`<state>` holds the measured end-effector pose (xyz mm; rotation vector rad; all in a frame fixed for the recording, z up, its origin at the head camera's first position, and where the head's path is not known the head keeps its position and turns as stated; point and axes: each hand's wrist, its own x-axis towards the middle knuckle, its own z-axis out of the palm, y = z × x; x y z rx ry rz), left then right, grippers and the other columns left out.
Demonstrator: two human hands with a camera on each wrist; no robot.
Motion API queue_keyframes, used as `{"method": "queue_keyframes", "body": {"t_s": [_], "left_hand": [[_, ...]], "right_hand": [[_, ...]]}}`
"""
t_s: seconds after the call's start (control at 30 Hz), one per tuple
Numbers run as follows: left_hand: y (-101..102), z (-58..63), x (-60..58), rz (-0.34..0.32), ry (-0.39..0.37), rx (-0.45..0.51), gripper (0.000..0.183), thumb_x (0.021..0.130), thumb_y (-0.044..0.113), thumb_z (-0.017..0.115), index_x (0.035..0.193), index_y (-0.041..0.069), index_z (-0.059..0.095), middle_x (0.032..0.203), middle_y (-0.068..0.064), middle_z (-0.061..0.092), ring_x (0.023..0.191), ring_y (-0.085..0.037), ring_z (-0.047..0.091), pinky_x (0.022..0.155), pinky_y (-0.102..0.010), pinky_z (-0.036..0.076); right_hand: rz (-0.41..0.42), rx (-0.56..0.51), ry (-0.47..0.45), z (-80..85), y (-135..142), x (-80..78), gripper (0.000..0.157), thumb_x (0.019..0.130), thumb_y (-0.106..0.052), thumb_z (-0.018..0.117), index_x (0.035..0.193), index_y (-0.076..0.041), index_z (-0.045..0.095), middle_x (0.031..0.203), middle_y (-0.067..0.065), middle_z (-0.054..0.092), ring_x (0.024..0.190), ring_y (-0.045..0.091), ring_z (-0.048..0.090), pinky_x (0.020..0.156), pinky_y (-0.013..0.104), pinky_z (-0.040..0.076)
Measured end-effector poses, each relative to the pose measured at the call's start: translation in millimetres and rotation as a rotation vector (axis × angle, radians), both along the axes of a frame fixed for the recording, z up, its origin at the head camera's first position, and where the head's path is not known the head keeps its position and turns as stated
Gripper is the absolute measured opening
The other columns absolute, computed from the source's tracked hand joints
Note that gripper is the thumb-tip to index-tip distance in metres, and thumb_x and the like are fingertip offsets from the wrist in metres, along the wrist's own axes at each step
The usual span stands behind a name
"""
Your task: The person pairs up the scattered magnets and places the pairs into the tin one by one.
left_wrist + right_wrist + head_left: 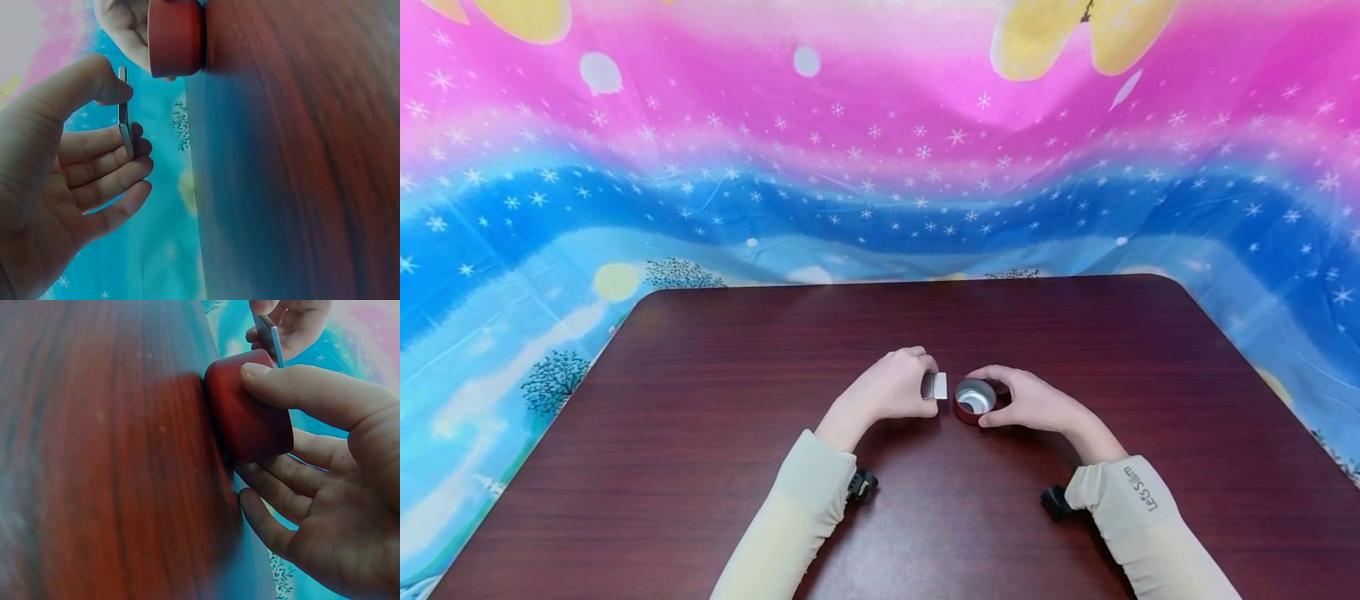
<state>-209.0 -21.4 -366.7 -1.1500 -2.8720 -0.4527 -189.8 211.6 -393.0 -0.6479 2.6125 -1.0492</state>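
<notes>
My left hand [889, 387] pinches a thin flat silvery metal piece [940, 386] between thumb and fingertips. Seen edge-on in the left wrist view, this metal piece [127, 119] has a slight bend along its length. Just to the right, a small round dark red cup [247, 409] with a shiny silver inside stands upright on the table, its mouth facing up. The right hand [1036, 402] grips the cup from its right side, thumb on the near wall and fingers around the far side. A small gap separates the metal piece from the cup's left rim.
The dark reddish-brown wooden table [715, 417] has rounded far corners. Behind it and along its sides hangs a pink and blue cloth [887, 167] with snowflakes. Black wrist cameras sit below both sleeves, a left camera [862, 487] and a right camera [1057, 503].
</notes>
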Motion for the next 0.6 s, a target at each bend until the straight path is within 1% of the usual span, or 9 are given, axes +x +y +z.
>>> {"method": "queue_keyframes", "body": {"t_s": [0.13, 0.33, 0.47, 0.6], "left_hand": [[2.9, 0.6, 1.5, -0.013, 0.014, 0.007, 0.033, 0.069, 0.027, 0.067, 0.097, 0.010, 0.062, 0.089, 0.002, 0.056, 0.074, -0.009, 0.051, 0.066, -0.018, 0.043], [7.0, -2.2, 2.2, -0.024, 0.041, 0.030, 0.032, 0.069, 0.025, 0.067, 0.097, 0.010, 0.063, 0.090, 0.002, 0.057, 0.074, -0.008, 0.052, 0.067, -0.017, 0.043], [9.7, -4.0, 2.5, -0.034, 0.037, 0.053, 0.031, 0.069, 0.024, 0.066, 0.096, 0.010, 0.064, 0.089, 0.003, 0.057, 0.073, -0.008, 0.051, 0.065, -0.015, 0.042], [12.6, -5.6, 2.6, -0.044, 0.038, 0.055, 0.030, 0.068, 0.023, 0.067, 0.095, 0.011, 0.065, 0.088, 0.004, 0.057, 0.070, -0.007, 0.051, 0.062, -0.014, 0.040]], "right_hand": [[0.002, -0.003, -0.004, -0.1, 0.0, -0.1, 0.058, 0.073, -0.023, 0.075, 0.125, -0.012, 0.051, 0.116, 0.004, 0.057, 0.096, 0.017, 0.055, 0.079, 0.034, 0.046], [0.000, 0.004, 0.001, 0.5, -0.2, -0.2, 0.058, 0.073, -0.022, 0.075, 0.125, -0.012, 0.051, 0.116, 0.004, 0.058, 0.096, 0.017, 0.055, 0.079, 0.034, 0.046], [-0.004, 0.008, -0.006, 0.5, -0.2, -0.1, 0.059, 0.073, -0.023, 0.075, 0.125, -0.011, 0.051, 0.116, 0.005, 0.057, 0.096, 0.017, 0.055, 0.079, 0.034, 0.046], [0.001, 0.014, -0.003, 0.7, -0.3, -0.5, 0.059, 0.072, -0.024, 0.075, 0.125, -0.012, 0.051, 0.115, 0.003, 0.058, 0.097, 0.016, 0.054, 0.079, 0.034, 0.045]]}}
